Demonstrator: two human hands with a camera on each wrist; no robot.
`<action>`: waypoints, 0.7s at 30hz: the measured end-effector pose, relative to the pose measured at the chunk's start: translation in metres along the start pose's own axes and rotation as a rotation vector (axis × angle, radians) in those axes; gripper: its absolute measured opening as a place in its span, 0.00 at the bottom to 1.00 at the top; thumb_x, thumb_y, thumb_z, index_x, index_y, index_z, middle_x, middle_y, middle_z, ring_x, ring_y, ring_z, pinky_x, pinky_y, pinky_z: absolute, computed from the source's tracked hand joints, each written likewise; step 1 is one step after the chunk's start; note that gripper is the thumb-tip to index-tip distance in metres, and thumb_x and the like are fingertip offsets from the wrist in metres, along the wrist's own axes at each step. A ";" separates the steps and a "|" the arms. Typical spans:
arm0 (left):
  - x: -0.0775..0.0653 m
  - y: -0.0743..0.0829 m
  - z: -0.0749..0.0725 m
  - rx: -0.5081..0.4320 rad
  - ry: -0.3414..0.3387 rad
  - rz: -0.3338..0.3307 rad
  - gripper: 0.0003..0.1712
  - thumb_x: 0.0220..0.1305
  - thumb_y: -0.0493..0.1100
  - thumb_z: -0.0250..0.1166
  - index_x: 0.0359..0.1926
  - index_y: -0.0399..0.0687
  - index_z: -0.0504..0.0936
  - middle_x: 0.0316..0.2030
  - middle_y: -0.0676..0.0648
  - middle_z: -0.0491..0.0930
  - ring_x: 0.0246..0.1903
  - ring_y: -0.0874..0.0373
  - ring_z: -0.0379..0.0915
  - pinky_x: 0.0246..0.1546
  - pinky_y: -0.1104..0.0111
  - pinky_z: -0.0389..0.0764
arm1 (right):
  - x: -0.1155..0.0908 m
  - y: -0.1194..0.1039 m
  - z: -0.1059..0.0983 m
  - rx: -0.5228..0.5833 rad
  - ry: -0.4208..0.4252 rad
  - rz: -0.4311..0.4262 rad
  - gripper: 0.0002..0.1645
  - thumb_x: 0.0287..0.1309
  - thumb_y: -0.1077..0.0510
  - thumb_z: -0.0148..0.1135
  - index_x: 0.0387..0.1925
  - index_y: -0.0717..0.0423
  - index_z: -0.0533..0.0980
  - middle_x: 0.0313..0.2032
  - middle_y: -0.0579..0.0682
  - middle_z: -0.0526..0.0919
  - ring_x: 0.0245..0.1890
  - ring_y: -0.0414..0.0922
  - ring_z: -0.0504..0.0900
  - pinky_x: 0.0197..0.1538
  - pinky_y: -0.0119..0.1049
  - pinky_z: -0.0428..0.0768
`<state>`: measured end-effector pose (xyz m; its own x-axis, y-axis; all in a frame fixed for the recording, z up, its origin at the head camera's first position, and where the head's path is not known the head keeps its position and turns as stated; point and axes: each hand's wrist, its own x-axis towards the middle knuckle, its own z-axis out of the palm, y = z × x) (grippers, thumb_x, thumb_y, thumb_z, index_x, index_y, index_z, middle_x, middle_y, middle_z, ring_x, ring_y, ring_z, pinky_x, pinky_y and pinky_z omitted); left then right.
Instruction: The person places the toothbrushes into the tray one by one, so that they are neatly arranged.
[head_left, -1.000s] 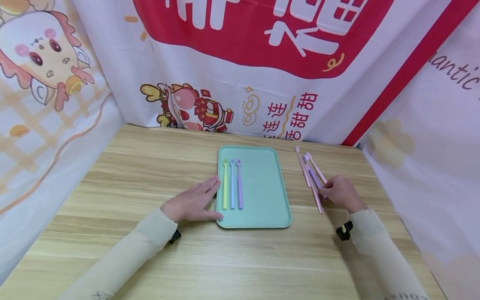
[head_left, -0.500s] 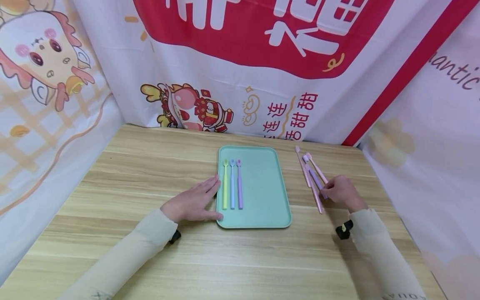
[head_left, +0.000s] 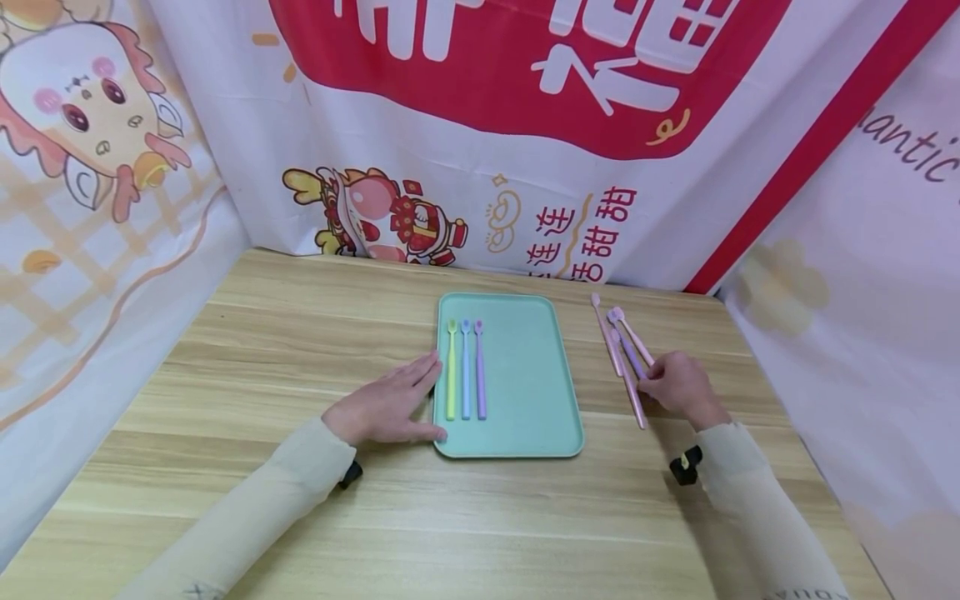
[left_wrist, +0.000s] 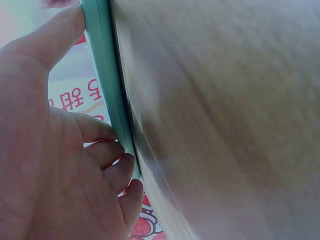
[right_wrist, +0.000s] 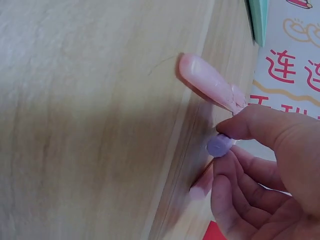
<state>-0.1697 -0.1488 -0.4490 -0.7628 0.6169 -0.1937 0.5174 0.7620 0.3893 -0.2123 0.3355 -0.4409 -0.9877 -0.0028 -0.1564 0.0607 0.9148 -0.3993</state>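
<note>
My left hand lies along the left edge of a mint-green tray, straight fingers and thumb touching its rim. On the tray's left side a yellow toothbrush, a blue toothbrush and a purple toothbrush lie parallel, heads away from me. To the right of the tray, my right hand pinches another purple toothbrush near its handle end, between thumb and fingers. Pink toothbrushes surround it: one at the left, one at the right, and one pointing nearer me.
The wooden table carries the tray and the loose toothbrushes. A printed cloth hangs along the table's back edge, with more cloth at both sides. A black device is on the right wrist.
The right hand has shifted only slightly. The purple toothbrush in its fingers has moved within the pile, and its head no longer shows beside the pink heads. The left hand stays on the tray.
</note>
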 end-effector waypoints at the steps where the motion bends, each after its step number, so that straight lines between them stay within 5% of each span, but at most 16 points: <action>1: 0.000 0.000 0.000 0.001 0.002 0.002 0.65 0.68 0.73 0.63 0.84 0.35 0.45 0.86 0.37 0.39 0.86 0.41 0.39 0.84 0.46 0.51 | 0.000 0.000 0.000 -0.011 0.013 -0.003 0.10 0.62 0.58 0.74 0.36 0.63 0.88 0.31 0.54 0.88 0.31 0.46 0.82 0.32 0.34 0.79; 21: -0.001 0.000 -0.001 0.000 0.002 0.004 0.65 0.69 0.73 0.63 0.84 0.34 0.45 0.86 0.36 0.40 0.85 0.41 0.39 0.85 0.46 0.51 | -0.006 -0.007 0.001 -0.021 0.122 -0.064 0.12 0.58 0.59 0.75 0.39 0.65 0.86 0.33 0.57 0.88 0.34 0.49 0.81 0.33 0.34 0.80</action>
<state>-0.1690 -0.1495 -0.4473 -0.7615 0.6195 -0.1905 0.5203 0.7596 0.3903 -0.2064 0.3288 -0.4380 -0.9997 -0.0140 -0.0199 -0.0052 0.9227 -0.3856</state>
